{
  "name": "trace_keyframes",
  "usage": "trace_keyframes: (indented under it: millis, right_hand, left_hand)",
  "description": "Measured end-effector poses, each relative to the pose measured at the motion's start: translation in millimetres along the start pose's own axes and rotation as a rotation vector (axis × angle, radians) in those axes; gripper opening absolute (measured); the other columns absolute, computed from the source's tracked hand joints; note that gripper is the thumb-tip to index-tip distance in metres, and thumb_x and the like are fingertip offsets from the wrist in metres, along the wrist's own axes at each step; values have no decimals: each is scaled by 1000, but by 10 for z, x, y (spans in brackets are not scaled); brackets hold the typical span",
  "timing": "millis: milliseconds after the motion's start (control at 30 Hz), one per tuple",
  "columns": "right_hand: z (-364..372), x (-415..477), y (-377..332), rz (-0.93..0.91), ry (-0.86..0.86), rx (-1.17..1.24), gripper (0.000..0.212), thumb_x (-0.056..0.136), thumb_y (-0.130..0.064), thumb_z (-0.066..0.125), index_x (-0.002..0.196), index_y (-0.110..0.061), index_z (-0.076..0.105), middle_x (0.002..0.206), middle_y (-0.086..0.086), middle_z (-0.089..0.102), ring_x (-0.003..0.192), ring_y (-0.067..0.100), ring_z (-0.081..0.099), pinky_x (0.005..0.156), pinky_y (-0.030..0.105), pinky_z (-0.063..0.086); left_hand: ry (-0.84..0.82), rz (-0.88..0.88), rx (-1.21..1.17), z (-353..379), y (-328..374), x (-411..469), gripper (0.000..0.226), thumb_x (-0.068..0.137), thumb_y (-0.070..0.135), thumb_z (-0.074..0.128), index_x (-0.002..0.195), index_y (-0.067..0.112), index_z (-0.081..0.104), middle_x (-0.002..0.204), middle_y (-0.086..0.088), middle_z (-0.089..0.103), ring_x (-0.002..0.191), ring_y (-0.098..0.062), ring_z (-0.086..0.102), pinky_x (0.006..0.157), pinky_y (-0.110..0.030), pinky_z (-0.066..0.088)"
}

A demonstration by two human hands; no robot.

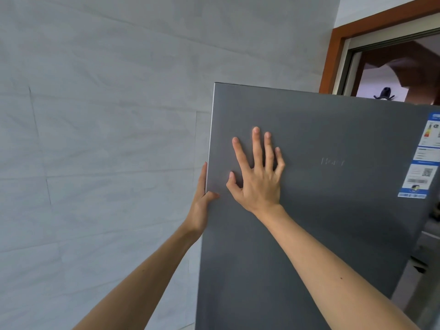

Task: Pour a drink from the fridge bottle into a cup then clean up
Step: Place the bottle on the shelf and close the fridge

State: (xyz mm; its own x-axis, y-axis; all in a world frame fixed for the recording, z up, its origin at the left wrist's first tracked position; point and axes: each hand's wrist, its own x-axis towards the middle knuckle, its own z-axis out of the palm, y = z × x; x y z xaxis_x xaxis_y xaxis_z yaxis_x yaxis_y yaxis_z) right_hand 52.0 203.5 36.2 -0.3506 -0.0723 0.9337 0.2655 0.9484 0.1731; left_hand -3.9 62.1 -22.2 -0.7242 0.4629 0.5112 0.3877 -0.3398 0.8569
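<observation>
The tall matte grey fridge door (321,210) fills the view. The right hand (258,184) lies flat on it, fingers spread wide, likely steadying it, while the left hand (201,206) grips its free edge for leverage. The bottle and cup are out of view.

Soft, even daylight, moderately bright. The matt dark-grey fridge door (321,222) carries a pale sheen along its left edge and dims toward its bottom. Wide-angle distortion tilts it and the brown wooden door frame (332,60) above its right corner; the blue-and-white sticker (419,160) at its right edge is blurred.
</observation>
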Motion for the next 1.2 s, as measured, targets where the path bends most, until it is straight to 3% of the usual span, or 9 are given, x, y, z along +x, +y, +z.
trace_keyframes:
  millis: [367,567,700,967,1100,1200]
  right_hand:
    - [152,24,22,-5,2,-21,79,82,-44,51,155,-28,27,163,16,14,151,37,11,116,56,17]
    - [155,24,17,-4,6,-24,79,81,-44,51,155,-28,27,163,15,14,151,36,12,116,55,18]
    - [124,28,11,7,-25,-32,80,82,-45,50,156,-29,25,163,16,14,151,36,11,116,55,16]
    - [-152,43,-28,8,-267,6,86,86,-49,49,159,-25,10,165,17,-2,151,38,-5,121,55,8]
    - [-368,-71,-74,-11,-432,8,95,84,-35,61,159,-21,5,164,17,-12,150,38,-13,120,57,10]
    - [-551,-268,-29,-18,-584,73,91,87,-25,61,158,-22,3,163,10,-20,151,32,-16,119,56,18]
  left_hand:
    - [-16,-10,-28,-11,-70,141,83,81,10,44,158,28,18,155,1,42,138,-19,47,115,-52,37]
    - [1,-22,-17,0,-32,144,83,80,11,46,157,24,20,152,-1,45,134,-18,51,111,-40,44]
    - [4,-52,9,4,19,124,81,80,11,47,156,26,23,150,-2,48,132,-20,53,108,-43,47]
    - [-70,-107,178,-27,251,-76,79,81,13,51,153,36,28,146,9,51,134,-11,50,112,-40,41]
    - [-95,-196,363,-60,342,-372,89,76,27,56,154,45,17,150,22,38,138,-7,40,113,-33,35]
    - [-111,-225,580,-138,410,-589,96,75,36,59,157,38,9,155,13,35,146,-12,30,114,-33,30]
